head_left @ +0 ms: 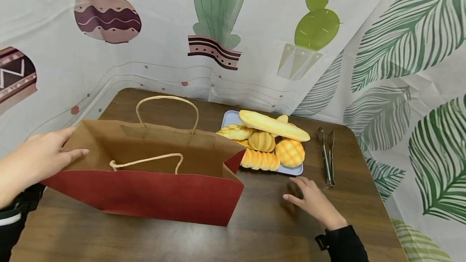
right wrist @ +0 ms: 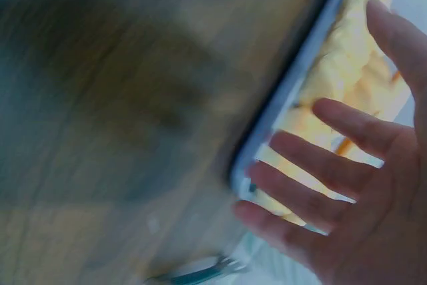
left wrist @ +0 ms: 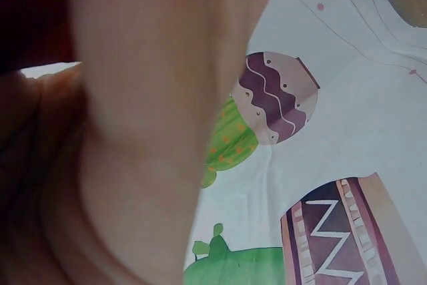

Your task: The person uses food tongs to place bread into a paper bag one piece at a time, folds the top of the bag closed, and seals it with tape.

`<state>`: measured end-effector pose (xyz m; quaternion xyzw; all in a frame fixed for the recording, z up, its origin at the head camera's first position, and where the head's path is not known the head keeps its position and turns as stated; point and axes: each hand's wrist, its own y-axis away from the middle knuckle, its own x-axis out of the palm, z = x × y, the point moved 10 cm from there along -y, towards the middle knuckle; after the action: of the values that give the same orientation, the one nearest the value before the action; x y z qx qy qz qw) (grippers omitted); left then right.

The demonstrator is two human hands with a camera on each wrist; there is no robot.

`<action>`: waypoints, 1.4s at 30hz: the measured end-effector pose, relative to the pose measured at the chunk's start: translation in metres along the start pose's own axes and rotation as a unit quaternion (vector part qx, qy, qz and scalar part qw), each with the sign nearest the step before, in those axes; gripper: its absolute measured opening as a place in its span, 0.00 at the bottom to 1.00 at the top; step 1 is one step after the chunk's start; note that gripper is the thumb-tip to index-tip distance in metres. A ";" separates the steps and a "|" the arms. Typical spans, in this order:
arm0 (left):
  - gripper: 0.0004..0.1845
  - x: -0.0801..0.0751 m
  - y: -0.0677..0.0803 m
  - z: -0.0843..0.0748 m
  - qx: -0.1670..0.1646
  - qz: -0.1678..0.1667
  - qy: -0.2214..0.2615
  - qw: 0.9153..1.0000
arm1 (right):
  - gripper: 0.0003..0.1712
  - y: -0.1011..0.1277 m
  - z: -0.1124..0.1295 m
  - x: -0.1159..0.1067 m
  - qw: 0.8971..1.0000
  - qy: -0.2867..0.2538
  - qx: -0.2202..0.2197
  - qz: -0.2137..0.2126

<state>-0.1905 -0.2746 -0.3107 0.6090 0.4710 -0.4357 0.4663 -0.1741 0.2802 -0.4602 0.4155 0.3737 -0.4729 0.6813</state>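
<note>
A red paper bag stands wide-mouthed on the table, its brown inside and two rope handles showing. My left hand holds the bag's left side at the rim, thumb inside and the other fingers outside. In the left wrist view that hand fills the near part of the picture. Right of the bag, my right hand hovers over the table with fingers spread and nothing in them. Just beyond it lies a lilac tray heaped with bread: a long baguette, a round checked bun and a ridged roll.
Metal tongs lie to the right of the tray, near the right edge of the brown wooden table. A white cloth printed with cacti and leaves hangs behind and beside the table.
</note>
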 end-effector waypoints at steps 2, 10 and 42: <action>0.39 0.001 0.001 0.002 -0.005 0.005 -0.001 1.000 | 0.43 -0.003 -0.009 -0.005 0.999 0.014 -0.005 -0.030; 0.39 0.005 -0.001 0.011 -0.014 -0.009 0.005 1.000 | 0.48 -0.016 -0.050 -0.020 0.994 0.037 0.017 -0.100; 0.31 0.002 0.002 0.008 -0.007 -0.032 0.042 0.999 | 0.59 -0.071 -0.174 -0.041 0.951 -0.002 0.266 -0.157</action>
<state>-0.1888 -0.2825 -0.3135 0.6077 0.5124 -0.4213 0.4366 -0.2731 0.4394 -0.5039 0.5168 0.2935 -0.6569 0.4639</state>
